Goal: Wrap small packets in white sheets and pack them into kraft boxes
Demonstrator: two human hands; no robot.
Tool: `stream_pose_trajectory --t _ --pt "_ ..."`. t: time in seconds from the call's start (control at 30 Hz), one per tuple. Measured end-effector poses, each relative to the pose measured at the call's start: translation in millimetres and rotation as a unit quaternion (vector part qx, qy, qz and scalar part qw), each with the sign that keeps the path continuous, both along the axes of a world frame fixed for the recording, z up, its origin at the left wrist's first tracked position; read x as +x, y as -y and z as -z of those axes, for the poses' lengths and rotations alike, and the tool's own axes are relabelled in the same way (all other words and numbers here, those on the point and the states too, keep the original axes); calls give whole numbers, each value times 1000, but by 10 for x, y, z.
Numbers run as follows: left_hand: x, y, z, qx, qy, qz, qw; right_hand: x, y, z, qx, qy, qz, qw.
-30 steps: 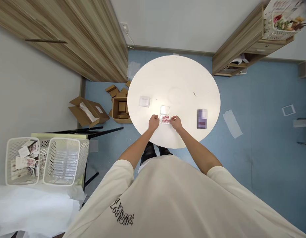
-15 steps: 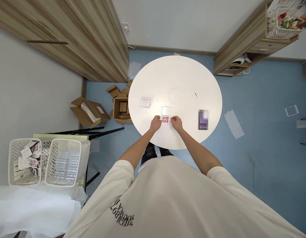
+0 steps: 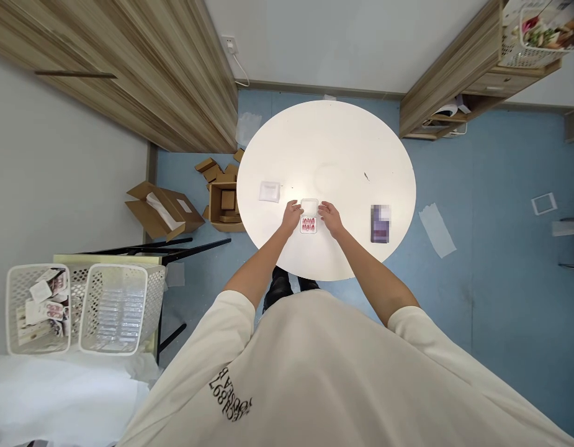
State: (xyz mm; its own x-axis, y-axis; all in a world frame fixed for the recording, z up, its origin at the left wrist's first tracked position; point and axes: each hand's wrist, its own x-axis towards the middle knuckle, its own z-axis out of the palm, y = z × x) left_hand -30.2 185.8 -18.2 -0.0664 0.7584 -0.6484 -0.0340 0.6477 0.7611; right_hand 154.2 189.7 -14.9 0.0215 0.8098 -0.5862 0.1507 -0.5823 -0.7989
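Note:
A small clear hinged case (image 3: 308, 223) with pink pieces inside lies open on the round white table (image 3: 342, 143), its lid (image 3: 309, 206) folded back away from me. My left hand (image 3: 291, 215) touches the lid's left edge with curled fingers. My right hand (image 3: 331, 216) touches the lid's right edge the same way. Both hands flank the case near the table's front edge.
A small white packet (image 3: 270, 191) lies left of the case and a purple box (image 3: 380, 223) right of it. Open cardboard boxes (image 3: 165, 210) sit on the blue floor at left. Two white mesh baskets (image 3: 82, 307) stand at lower left. A wooden shelf unit (image 3: 458, 81) is at upper right.
Both hands have moved slightly up from the sides of the case's tray to the sides of its open lid. The case stays in place.

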Motion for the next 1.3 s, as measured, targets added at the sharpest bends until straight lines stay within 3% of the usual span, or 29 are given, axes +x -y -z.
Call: stream_pose_trajectory --t 0.2,0.37,0.6,0.73,0.83,1.0,1.17,1.3 --pt "-57 -6 -150 41 -13 16 999 10 11 -156 30 -16 6 999" --pt "-72 178 -242 81 -63 28 994 25 133 -167 57 5 -11 998" --pt "-85 492 -135 66 -46 31 996 37 406 -77 45 44 -36 997" --pt "-101 609 -105 72 -110 77 988 44 539 -34 56 87 -64 993" --pt "-119 718 -117 135 -188 157 960 50 640 -30 124 151 -145 970" --pt "-150 848 -135 178 -214 282 918 55 753 -39 199 228 -322 897" --pt "-160 871 -104 195 -205 315 906 70 809 7 226 267 -398 848" --pt "-163 883 -55 206 -198 310 907 74 826 25 237 289 -406 834"
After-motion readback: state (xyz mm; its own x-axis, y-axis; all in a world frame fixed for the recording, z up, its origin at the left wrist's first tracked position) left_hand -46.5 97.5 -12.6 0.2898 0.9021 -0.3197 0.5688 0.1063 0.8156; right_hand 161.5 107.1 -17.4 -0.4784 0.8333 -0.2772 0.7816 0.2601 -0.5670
